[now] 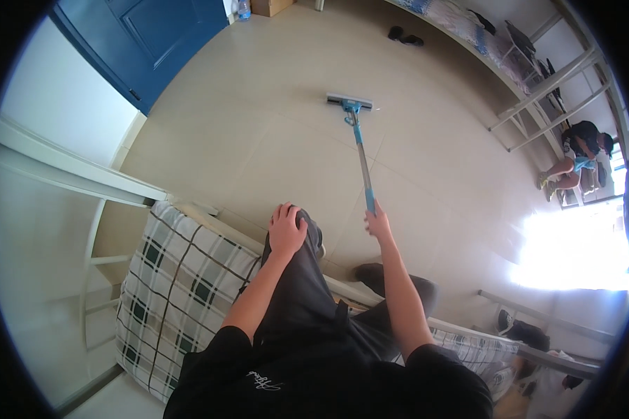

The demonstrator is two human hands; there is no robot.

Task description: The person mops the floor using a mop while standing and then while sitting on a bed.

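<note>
My right hand [379,222] is wrapped around the blue grip at the near end of a mop pole [364,165]. That pole runs away from me to a flat, wide mop head [349,101] with a blue joint, which lies on the beige tiled floor [262,125]. My left hand [287,230] rests on my left knee, its fingers spread over the dark trousers [299,293] and holding nothing. I am seated on a bed edge; a plaid sheet [183,283] covers the mattress to my left.
A blue door [157,42] stands at the far left, with a plastic bottle [244,10] and a cardboard box [271,6] beyond it. Dark slippers [406,37] lie near the opposite bunk bed [472,44]. A ladder [553,94] slants at right. Another person [582,146] sits near the bright window [576,251].
</note>
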